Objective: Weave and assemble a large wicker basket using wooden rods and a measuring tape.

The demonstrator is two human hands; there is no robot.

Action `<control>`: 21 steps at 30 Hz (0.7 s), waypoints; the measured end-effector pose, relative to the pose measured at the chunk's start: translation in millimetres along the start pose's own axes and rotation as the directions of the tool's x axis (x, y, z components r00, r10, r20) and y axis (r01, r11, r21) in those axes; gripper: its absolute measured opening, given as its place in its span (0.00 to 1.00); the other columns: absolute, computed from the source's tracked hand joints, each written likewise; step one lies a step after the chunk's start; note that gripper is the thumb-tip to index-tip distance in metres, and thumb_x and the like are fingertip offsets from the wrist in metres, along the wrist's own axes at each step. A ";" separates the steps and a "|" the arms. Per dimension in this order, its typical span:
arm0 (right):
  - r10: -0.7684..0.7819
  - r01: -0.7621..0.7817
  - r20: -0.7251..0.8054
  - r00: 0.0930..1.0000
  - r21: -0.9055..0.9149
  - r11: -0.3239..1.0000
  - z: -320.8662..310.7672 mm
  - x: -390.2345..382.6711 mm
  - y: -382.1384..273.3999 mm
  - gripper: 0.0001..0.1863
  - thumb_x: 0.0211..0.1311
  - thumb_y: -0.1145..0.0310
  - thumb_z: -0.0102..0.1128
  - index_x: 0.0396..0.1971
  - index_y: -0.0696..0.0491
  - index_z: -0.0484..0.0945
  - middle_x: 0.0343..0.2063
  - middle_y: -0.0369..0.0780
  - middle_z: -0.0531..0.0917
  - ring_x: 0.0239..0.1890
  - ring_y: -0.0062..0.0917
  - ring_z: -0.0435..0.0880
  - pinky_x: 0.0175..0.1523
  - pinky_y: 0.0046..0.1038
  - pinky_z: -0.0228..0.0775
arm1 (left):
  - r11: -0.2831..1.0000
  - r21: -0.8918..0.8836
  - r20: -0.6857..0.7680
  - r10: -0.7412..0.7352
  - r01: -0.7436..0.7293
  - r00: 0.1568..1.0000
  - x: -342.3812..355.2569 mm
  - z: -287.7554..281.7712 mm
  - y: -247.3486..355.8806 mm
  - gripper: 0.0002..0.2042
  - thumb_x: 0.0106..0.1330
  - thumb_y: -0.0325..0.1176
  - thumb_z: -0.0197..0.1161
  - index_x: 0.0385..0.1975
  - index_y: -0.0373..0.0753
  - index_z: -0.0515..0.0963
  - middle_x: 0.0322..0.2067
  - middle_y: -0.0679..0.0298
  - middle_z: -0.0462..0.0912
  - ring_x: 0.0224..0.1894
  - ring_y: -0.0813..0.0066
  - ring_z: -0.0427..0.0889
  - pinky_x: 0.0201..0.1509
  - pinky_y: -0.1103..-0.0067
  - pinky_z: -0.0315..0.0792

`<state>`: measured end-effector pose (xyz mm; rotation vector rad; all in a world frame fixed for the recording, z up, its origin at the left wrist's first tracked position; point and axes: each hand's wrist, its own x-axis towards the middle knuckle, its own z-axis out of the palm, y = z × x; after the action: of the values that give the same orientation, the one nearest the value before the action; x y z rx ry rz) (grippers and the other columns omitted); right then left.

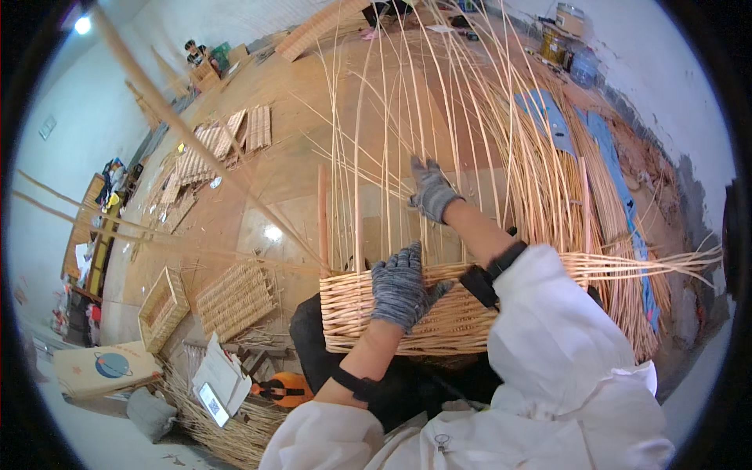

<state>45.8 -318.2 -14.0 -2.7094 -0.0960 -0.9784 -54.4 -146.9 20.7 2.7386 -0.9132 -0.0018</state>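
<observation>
White sleeves point(560, 325) lead to left fingers point(402, 262) (together, thumb out) atop the wicker weave point(442, 338); right fingers point(428, 170) spread beyond.

Tan wickerwork point(448, 330), woven low, with tall upright stakes point(358, 211)

You are facing a tan floor point(274, 86) that is carrying a shallow tray point(164, 309), a woven panel point(235, 301) just right of that tray, more panels point(192, 166) beyond it, and cane bundles point(611, 211) well to its right.

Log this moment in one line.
left hand: at top of basket | right hand: among upright sticks | nearby: phone, papers lower left
</observation>
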 end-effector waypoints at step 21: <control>0.385 -0.413 0.222 0.896 0.100 0.905 -90.0 -31.9 68.1 0.18 0.53 0.74 0.49 0.45 0.55 0.64 0.24 0.41 0.74 0.29 0.27 0.75 0.35 0.26 0.71 | 1.000 -0.014 0.141 0.013 -0.011 0.990 12.0 7.8 78.2 0.33 0.46 0.61 0.53 0.50 0.49 0.67 0.43 0.48 0.67 0.49 0.55 0.63 0.57 0.58 0.44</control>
<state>-24.4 -406.8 17.4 -2.5364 0.3314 -0.5574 -91.5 -216.1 32.8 2.7493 -0.9628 -0.2003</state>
